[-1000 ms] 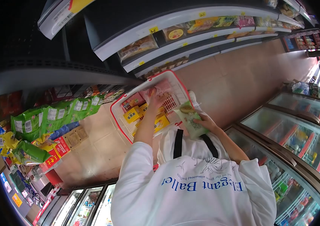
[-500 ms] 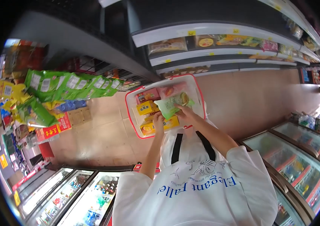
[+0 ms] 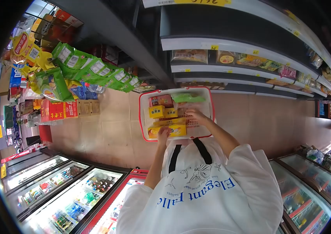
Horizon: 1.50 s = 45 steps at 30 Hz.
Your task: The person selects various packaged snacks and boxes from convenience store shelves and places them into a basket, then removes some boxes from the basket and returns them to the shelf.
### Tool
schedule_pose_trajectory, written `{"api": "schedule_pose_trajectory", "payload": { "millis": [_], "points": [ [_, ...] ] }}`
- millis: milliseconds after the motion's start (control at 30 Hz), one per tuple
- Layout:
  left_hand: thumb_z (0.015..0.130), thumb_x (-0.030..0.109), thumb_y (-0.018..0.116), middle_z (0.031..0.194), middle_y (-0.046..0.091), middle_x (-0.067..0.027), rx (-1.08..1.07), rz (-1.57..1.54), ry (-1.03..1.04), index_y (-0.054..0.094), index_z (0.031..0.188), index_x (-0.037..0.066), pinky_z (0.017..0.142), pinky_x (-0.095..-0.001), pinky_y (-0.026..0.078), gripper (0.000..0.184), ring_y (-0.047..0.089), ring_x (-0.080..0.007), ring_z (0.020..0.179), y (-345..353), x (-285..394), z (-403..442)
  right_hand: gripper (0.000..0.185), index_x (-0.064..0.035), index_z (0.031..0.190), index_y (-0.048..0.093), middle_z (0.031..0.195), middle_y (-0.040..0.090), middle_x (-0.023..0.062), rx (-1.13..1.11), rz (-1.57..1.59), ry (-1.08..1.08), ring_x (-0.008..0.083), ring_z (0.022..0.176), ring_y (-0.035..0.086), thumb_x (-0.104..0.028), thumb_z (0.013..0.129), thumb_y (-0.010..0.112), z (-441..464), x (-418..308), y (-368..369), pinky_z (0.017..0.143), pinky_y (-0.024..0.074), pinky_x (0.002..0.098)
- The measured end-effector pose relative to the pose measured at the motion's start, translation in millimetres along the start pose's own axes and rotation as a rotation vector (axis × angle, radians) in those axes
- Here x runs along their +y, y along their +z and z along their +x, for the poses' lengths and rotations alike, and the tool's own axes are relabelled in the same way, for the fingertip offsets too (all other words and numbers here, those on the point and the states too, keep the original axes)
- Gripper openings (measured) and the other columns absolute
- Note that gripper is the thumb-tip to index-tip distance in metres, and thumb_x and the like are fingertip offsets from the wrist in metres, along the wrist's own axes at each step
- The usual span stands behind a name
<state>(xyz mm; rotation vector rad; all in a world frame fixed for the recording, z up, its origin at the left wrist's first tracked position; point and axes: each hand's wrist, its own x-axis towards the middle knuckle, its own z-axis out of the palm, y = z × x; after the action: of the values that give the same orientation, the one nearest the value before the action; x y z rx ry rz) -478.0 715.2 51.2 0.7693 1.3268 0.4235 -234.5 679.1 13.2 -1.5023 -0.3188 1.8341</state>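
A white shopping basket with a red rim (image 3: 213, 113) sits in front of me. My left hand (image 3: 163, 134) is at its near side, fingers closed over the edge of a long yellow box (image 3: 177, 130). Over the basket's right half, my right hand (image 3: 196, 115) has its fingers stretched out, with nothing seen in them. A green package (image 3: 188, 97) lies at the far right inside. Left of it is a red package (image 3: 160, 100), with small yellow boxes (image 3: 157, 112) just nearer to me. A pinkish package beside the green one is partly covered.
Shelves with packaged food (image 3: 227, 58) rise beyond the basket. Green snack bags (image 3: 83, 66) hang at the left, above a red carton (image 3: 56, 110). Glass-topped freezers (image 3: 79, 199) stand at lower left, with more freezers (image 3: 305, 187) at right. Tiled floor (image 3: 107, 132) lies between.
The green package has left my right hand and now lies at the basket's far right. My left hand has moved slightly nearer to me, onto the long yellow box. The view has shifted.
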Motion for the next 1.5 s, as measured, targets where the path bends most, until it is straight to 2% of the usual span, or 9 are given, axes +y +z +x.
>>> {"api": "schedule_pose_trajectory", "payload": {
  "millis": [100,167,233,467,733,833,1100,1333,1500],
  "points": [
    [0.082,0.011,0.046,0.086,0.061,-0.0066,-0.033,0.025,-0.012,0.054,0.097,0.004,0.061,-0.0185,0.043,0.018,0.060,-0.0119,0.076,12,3,4,0.039,-0.0041,0.107,0.052,0.109,0.056,0.0067,0.057,0.087,-0.085,0.0214,0.098,0.055,-0.030,0.079,0.061,-20,-20,-22,0.080,0.0439,0.0348],
    [0.082,0.011,0.046,0.087,0.061,-0.0072,-0.066,0.047,0.010,0.053,0.098,0.004,0.062,-0.0186,0.043,0.019,0.060,-0.0124,0.076,23,2,11,0.031,-0.0032,0.103,0.052,0.102,0.059,0.0074,0.286,-0.053,-0.656,0.0198,0.088,0.059,-0.024,0.080,0.060,-18,-44,-42,0.076,0.0454,0.0307],
    [0.082,0.011,0.046,0.088,0.061,-0.0079,-0.093,0.069,0.026,0.053,0.099,0.003,0.062,-0.0187,0.043,0.019,0.060,-0.0130,0.077,35,2,10,0.031,-0.0011,0.102,0.052,0.095,0.059,0.0107,0.560,-0.297,-0.813,0.0209,0.088,0.059,-0.022,0.080,0.060,-14,-88,-69,0.076,0.0451,0.0293],
    [0.083,0.016,0.046,0.097,0.060,-0.0062,-0.221,0.107,0.038,0.051,0.107,0.005,0.074,-0.0244,0.043,0.027,0.058,-0.0151,0.089,65,4,-12,0.066,0.0078,0.112,0.041,0.108,0.047,0.0278,1.207,-1.168,-1.113,0.0375,0.093,0.053,-0.041,0.073,0.063,-9,-231,-96,0.079,0.0453,0.0426],
    [0.082,0.016,0.046,0.097,0.061,-0.0052,0.028,-0.128,-0.067,0.051,0.106,0.008,0.073,-0.0224,0.042,0.025,0.058,-0.0120,0.088,26,-8,-38,0.073,0.0055,0.109,0.041,0.109,0.053,0.0213,0.807,-0.668,-0.616,0.0296,0.095,0.057,-0.040,0.061,0.072,21,-252,-92,0.077,0.0482,0.0363],
    [0.082,0.016,0.046,0.097,0.061,-0.0049,0.093,-0.157,-0.041,0.051,0.105,0.009,0.073,-0.0224,0.042,0.025,0.058,-0.0114,0.088,25,-9,-45,0.077,0.0090,0.114,0.038,0.101,0.054,0.0211,0.398,-0.231,-0.831,0.0258,0.080,0.059,-0.035,0.061,0.073,14,-245,-95,0.074,0.0466,0.0326],
    [0.085,0.019,0.047,0.106,0.057,-0.0064,-0.095,-0.174,0.035,0.046,0.115,0.010,0.080,-0.0239,0.040,0.031,0.055,-0.0130,0.095,58,8,-54,0.054,-0.0034,0.115,0.040,0.110,0.052,0.0089,0.174,-0.082,-0.718,0.0190,0.100,0.051,-0.014,0.071,0.068,-39,-228,-87,0.086,0.0385,0.0277],
    [0.087,0.020,0.049,0.121,0.046,-0.0090,-0.223,-0.487,0.289,0.033,0.126,0.010,0.090,-0.0322,0.038,0.043,0.049,-0.0163,0.106,110,62,-75,0.051,-0.0071,0.121,0.043,0.113,0.052,0.0043,-0.322,0.209,-0.344,0.0164,0.103,0.051,-0.012,0.074,0.064,-95,-120,-49,0.087,0.0431,0.0294],
    [0.086,0.020,0.051,0.115,0.049,-0.0075,-0.172,-0.706,0.307,0.036,0.124,0.008,0.089,-0.0343,0.041,0.042,0.050,-0.0183,0.104,109,50,-62,0.049,-0.0113,0.122,0.042,0.112,0.051,0.0009,-0.314,0.204,-0.119,0.0136,0.104,0.049,-0.022,0.079,0.061,-131,-48,8,0.087,0.0411,0.0281]
  ]
}}
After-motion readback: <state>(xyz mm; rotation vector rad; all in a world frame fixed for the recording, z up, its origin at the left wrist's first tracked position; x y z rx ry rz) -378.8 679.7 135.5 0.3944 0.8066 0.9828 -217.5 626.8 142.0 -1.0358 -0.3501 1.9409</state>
